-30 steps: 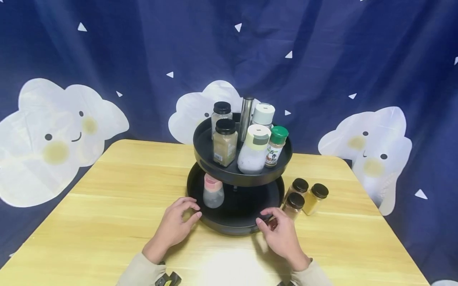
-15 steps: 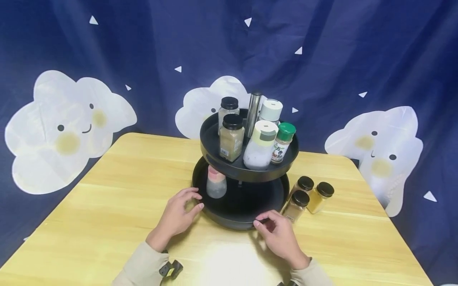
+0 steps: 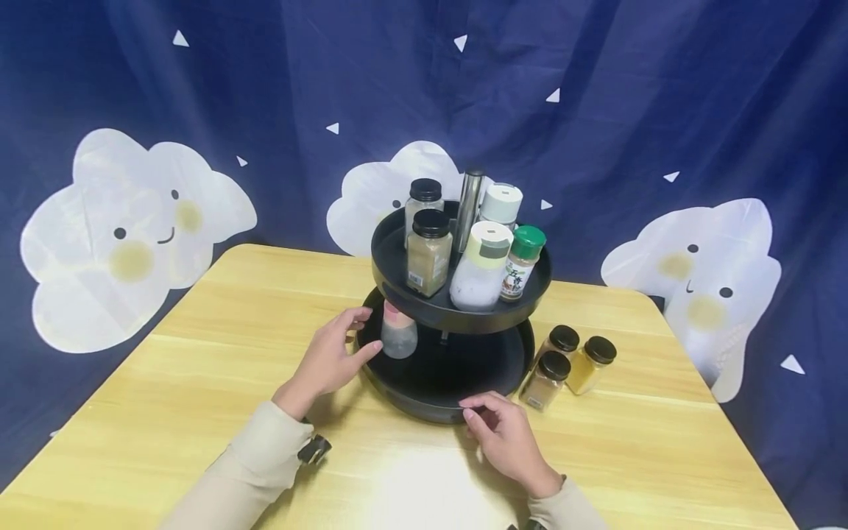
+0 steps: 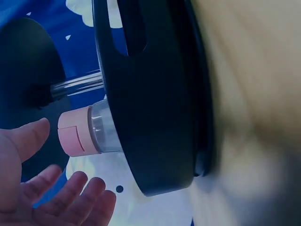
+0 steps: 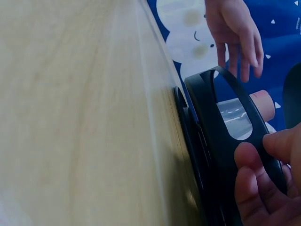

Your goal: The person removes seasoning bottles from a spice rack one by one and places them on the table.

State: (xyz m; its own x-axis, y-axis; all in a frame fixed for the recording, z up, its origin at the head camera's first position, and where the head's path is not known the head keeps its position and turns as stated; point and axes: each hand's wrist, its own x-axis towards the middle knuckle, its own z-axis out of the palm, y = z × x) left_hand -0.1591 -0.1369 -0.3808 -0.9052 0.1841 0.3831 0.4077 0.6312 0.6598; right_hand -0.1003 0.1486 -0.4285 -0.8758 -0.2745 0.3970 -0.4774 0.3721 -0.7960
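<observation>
While right hand (image 3: 506, 438) pinches rack's lower rim (image 3: 417, 409), left hand (image 3: 331, 356) relaxed, beside pink-capped bottle (image 3: 400, 340)

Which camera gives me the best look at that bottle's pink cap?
The left wrist view: the pink cap appears large and unobstructed. The head view shows it smaller, partly covered by the upper tray; the right wrist view, small beyond the lower tray.

rack (image 3: 450, 321): black | bottle cap (image 4: 75, 134): pink | jar lid (image 3: 529, 241): green | curtain (image 3: 570, 51): blue, white clouds (image 3: 112, 184) | table (image 3: 199, 368): yellow wood-grain
</observation>
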